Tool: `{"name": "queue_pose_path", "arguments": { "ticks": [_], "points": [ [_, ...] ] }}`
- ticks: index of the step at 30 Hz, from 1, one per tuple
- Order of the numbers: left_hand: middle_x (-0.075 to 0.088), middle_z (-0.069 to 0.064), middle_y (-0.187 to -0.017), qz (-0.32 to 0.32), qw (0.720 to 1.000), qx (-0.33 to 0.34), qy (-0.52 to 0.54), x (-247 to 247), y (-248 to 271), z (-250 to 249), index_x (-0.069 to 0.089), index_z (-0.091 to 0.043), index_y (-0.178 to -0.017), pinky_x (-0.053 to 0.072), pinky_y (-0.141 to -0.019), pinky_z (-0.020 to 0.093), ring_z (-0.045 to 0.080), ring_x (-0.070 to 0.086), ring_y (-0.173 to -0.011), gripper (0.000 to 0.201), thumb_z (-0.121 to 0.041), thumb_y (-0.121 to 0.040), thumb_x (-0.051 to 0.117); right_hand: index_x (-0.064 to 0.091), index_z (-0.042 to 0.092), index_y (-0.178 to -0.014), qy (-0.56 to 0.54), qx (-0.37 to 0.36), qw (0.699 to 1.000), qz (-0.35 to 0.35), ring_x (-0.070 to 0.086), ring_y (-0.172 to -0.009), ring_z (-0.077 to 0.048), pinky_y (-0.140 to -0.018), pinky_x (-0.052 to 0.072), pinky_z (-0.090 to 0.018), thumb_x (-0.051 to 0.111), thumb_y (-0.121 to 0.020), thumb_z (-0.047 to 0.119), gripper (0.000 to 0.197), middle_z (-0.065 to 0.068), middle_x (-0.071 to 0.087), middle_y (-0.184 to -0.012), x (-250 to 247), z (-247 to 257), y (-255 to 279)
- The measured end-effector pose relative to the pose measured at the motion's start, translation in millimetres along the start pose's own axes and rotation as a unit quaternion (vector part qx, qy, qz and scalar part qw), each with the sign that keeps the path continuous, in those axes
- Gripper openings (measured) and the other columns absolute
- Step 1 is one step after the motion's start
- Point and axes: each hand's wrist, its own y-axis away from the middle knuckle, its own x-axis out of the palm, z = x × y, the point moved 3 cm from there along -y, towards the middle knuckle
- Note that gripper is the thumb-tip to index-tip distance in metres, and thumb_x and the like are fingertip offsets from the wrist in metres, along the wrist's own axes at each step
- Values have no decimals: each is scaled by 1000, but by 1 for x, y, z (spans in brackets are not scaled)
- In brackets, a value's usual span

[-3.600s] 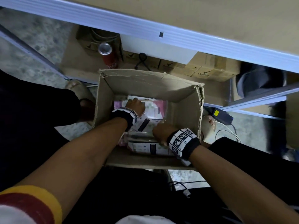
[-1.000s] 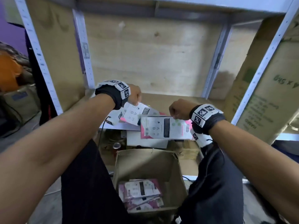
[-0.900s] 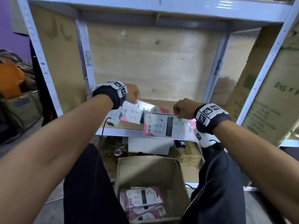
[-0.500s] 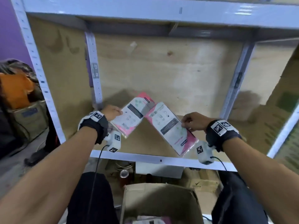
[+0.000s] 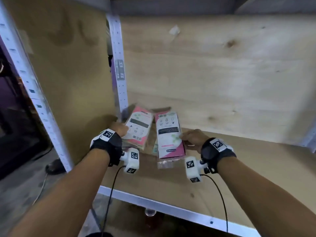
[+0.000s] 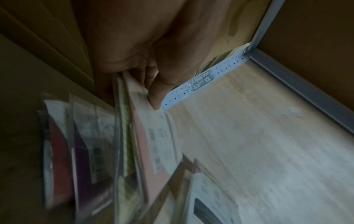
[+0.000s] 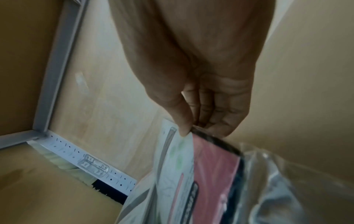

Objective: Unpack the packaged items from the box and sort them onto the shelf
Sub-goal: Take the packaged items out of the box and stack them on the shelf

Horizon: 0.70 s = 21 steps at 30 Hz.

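Observation:
Two flat pink-and-white packets in clear wrap hang over the wooden shelf board (image 5: 256, 168), near its back left corner. My left hand (image 5: 118, 128) grips the left packet (image 5: 137, 127) by its edge; in the left wrist view the thumb (image 6: 156, 92) pinches a small stack of packets (image 6: 145, 136). My right hand (image 5: 192, 138) pinches the right packet (image 5: 168, 134) at its right edge, thumb (image 7: 182, 121) on top, and the same packet (image 7: 201, 174) shows in the right wrist view. Both packets tilt with their far ends toward the back wall. The box is out of view.
A perforated grey upright (image 5: 118, 65) stands at the back left corner beside the packets. A plywood back wall (image 5: 222, 74) and brown side panel (image 5: 68, 65) close the bay. The shelf's metal front rail (image 5: 171, 207) runs below my wrists. A can (image 5: 150, 212) sits underneath.
Both hands lifted packets out of the box, raised them to the shelf and carried them deeper and lower toward its back left corner. The view rose; the box dropped out of sight.

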Motion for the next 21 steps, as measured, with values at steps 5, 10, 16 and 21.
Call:
{"name": "queue_pose_path", "arguments": {
  "ticks": [5, 10, 16, 21],
  "points": [
    [67, 23, -104, -46, 999, -12, 8, -1, -36, 16, 67, 11, -105, 52, -92, 46, 30, 62, -92, 19, 7, -88, 62, 66, -8, -90, -24, 33, 999, -6, 61, -72, -28, -79, 55, -41, 68, -89, 1, 10, -20, 63, -83, 44, -1, -50],
    [67, 18, -99, -55, 997, -17, -45, 1, -45, 35, 68, 12, -110, 52, -94, 44, 27, 63, -92, 26, -1, -88, 66, 60, -1, -78, -31, 33, 999, -24, 59, -45, -18, -42, 52, -24, 70, -88, 1, 14, -14, 61, -71, 68, 2, -67],
    [74, 15, -104, -46, 989, 12, -140, -6, -9, 29, 75, -4, -98, 55, -92, 40, 34, 69, -97, 25, -24, -85, 69, 58, 5, -100, 138, -64, 988, -35, 60, -88, -28, -82, 53, -37, 71, -89, 19, 22, -13, 59, -96, 66, 10, -44],
    [73, 9, -106, -60, 983, 153, -79, -13, 53, 3, 75, -11, -102, 52, -91, 32, 27, 68, -98, 21, -18, -83, 76, 56, 4, -110, 206, -133, 969, 26, 62, -79, -27, -70, 53, -34, 65, -90, 4, 22, -10, 61, -91, 47, 15, 27]
  ]
}}
